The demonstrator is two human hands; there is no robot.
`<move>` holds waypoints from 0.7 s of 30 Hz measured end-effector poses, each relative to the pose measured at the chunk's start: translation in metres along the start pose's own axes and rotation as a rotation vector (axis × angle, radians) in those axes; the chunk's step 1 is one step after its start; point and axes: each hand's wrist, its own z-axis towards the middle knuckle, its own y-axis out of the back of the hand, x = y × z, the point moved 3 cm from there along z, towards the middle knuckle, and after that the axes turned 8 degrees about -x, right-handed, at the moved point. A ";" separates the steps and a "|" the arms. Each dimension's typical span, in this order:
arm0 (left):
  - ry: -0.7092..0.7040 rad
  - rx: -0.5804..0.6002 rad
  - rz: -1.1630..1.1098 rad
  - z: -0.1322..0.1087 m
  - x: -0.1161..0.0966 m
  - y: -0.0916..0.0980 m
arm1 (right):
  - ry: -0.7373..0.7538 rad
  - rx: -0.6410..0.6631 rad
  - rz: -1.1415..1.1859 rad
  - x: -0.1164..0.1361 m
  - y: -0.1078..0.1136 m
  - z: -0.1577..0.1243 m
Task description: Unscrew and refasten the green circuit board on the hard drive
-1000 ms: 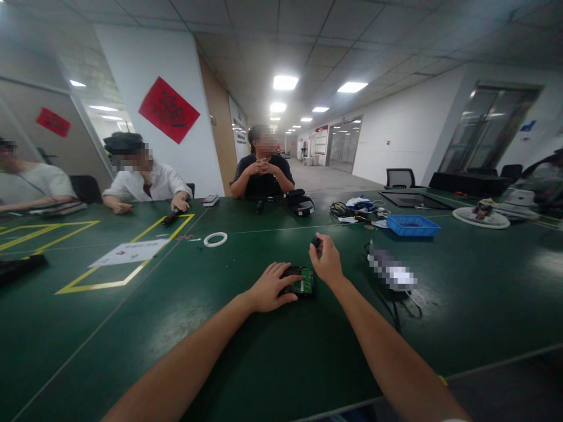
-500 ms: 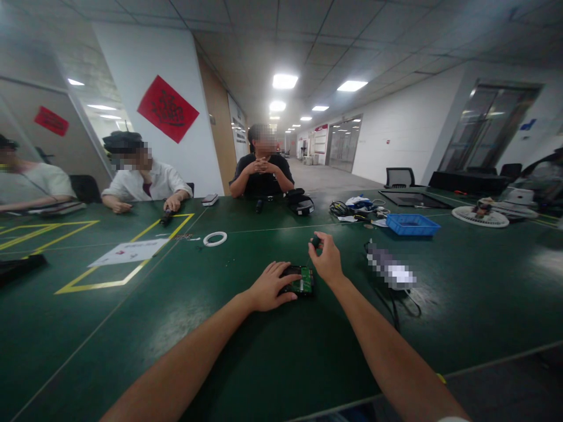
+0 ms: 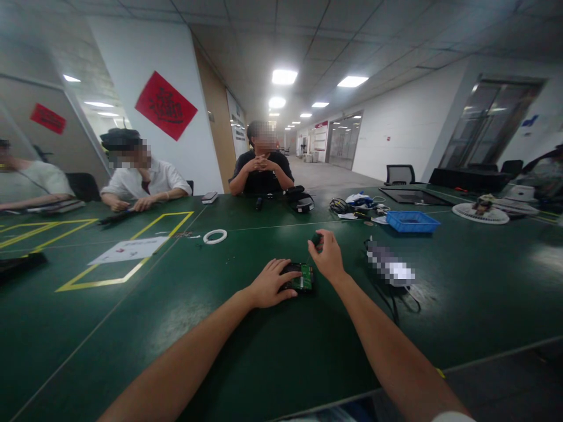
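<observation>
One circuit board [image 3: 306, 274] lies between near and far edges of the desk [image 3: 272, 357]; the left hand [image 3: 268, 285] spreads loosely over it, the right hand [image 3: 329, 257] pinches one tool [image 3: 315, 238]. One sheet's [image 3: 141, 248] print is illegible.

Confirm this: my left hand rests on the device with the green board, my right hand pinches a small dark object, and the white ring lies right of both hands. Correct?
Not quite. The head view shows the white ring left of your left hand, which rests on the device, and of your right hand, which pinches the dark object.
</observation>
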 end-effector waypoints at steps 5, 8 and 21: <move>-0.001 0.004 0.000 -0.001 0.001 -0.001 | -0.003 0.027 0.046 0.001 0.001 -0.001; -0.002 0.014 0.003 0.000 0.002 -0.001 | -0.014 0.040 0.068 0.001 -0.001 -0.001; 0.005 0.031 0.013 0.000 0.000 0.000 | 0.031 -0.042 0.073 0.003 -0.004 -0.003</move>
